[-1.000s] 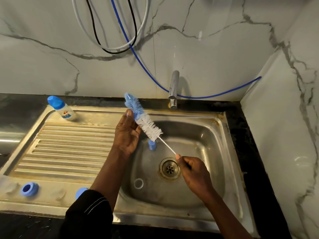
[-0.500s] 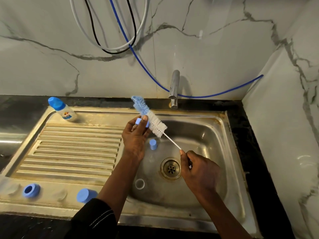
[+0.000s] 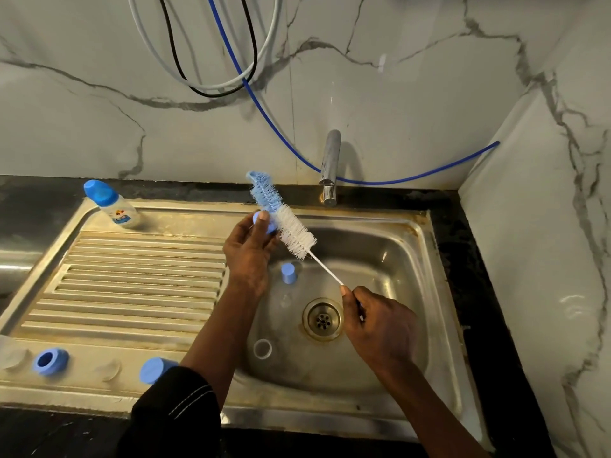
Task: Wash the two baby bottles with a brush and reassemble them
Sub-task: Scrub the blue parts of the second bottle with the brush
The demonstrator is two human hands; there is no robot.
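The steel sink point(image 3: 363, 214) fills the view, set into a dark tabletop point(image 3: 463, 259), with its ribbed drainboard point(image 3: 132, 285) on the left and the tap point(image 3: 330, 166) behind the basin. One assembled baby bottle point(image 3: 114, 206) leans at the drainboard's far corner, well apart from both hands.

Over the basin, the bottle brush point(image 3: 291, 229) runs on a slant. Its wire handle starts low in the right hand point(image 3: 380, 328), whose grip is curled round it, and the bristles rise up and to the left.

The left hand point(image 3: 248, 256) is nearer the bristles. Its grip pinches a small blue bottle part point(image 3: 271, 229), which touches the left side of the brush head, about where the blue bristles meet the white. The next scrub likely turns on that contact.

A blue cap point(image 3: 288, 273) and a clear ring point(image 3: 262, 348) sit in the basin. A blue collar ring point(image 3: 50, 361) and another blue cap point(image 3: 153, 370) rest on the near rim.
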